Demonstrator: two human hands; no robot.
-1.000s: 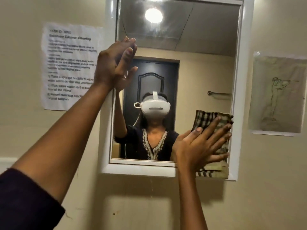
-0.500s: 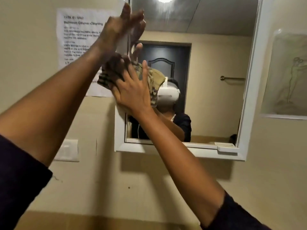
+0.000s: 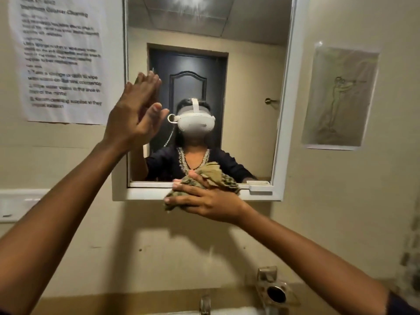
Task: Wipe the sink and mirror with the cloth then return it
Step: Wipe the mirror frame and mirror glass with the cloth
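A white-framed mirror [image 3: 288, 92] hangs on the beige wall ahead. My right hand [image 3: 209, 202] presses a bunched, checked brown cloth [image 3: 218, 177] against the middle of the mirror's bottom frame edge. My left hand [image 3: 134, 114] is flat and open against the mirror's left edge, fingers pointing up, holding nothing. The sink is mostly out of view; only a tap top [image 3: 205, 303] shows at the bottom edge. The glass reflects a person wearing a white headset.
A printed instruction sheet [image 3: 61, 57] is taped left of the mirror, a sketch on paper [image 3: 341, 98] to the right. A metal wall fitting [image 3: 275, 289] sticks out below right. A white switch plate [image 3: 16, 204] sits on the left wall.
My right hand swept the cloth from the mirror's upper left down to the middle of the bottom frame. The view tilted down. My left hand stayed at the left edge.
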